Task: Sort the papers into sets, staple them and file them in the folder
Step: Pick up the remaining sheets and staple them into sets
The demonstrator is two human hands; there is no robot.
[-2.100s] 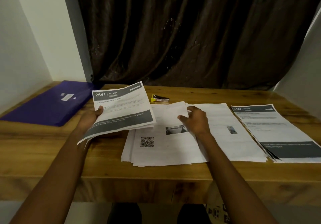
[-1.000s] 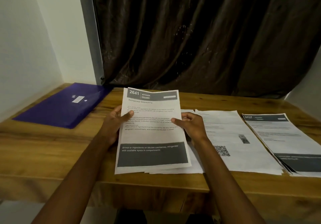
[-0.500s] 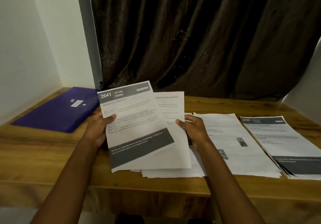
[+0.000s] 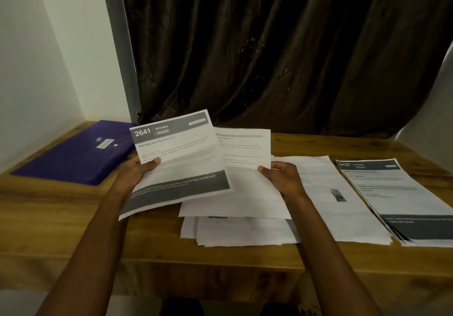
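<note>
My left hand (image 4: pixel 137 172) grips the left edge of a sheet headed "2641 Kitchen" (image 4: pixel 181 159), lifted and tilted above the table. My right hand (image 4: pixel 282 177) pinches the right edge of a second, plain text sheet (image 4: pixel 242 176), which lies partly under the first. Below them a loose pile of white pages (image 4: pixel 240 230) rests near the table's front edge. The purple folder (image 4: pixel 76 154) lies closed at the back left. The stapler is hidden from view.
Two more paper stacks lie to the right: a white one with a small photo (image 4: pixel 338 200) and one headed "2437" with grey bands (image 4: pixel 397 198). The wooden table (image 4: pixel 49 217) ends at a dark curtain (image 4: pixel 269 53) behind and white walls on both sides.
The two hands have drawn apart: the "2641" sheet has slid left and tilted, uncovering the second sheet that my right hand holds. Earlier both hands held one upright bundle.
</note>
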